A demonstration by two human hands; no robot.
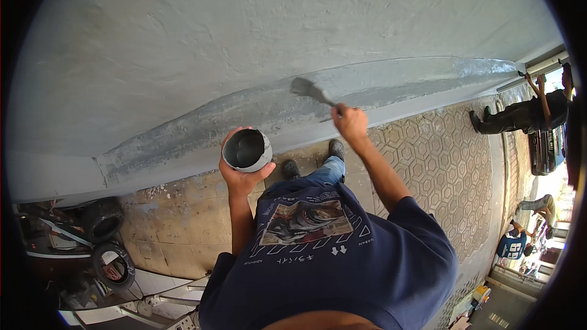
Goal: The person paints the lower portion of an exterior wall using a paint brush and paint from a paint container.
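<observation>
My left hand (237, 177) is wrapped round a light grey paint pot (264, 162), held up in front of the wall. Dark grey paint (246, 146) fills part of it. In my right hand (351, 123) is a paintbrush (318, 93), gripped by the handle, with its dark bristles at the wall. The bristles are a little blurred, and I cannot tell whether they touch. A darker grey band (244, 110) runs along the lower part of the light grey wall (275, 18), patchy in tone and glossy at its far right end.
Tyres (114, 265) and loose parts lie at the lower left beside a metal ladder (160, 305). Hexagonal paving (428, 153) covers the floor on the right. A person in dark clothes (526, 116) stands by the wall at the far right; another person (516, 244) is farther back.
</observation>
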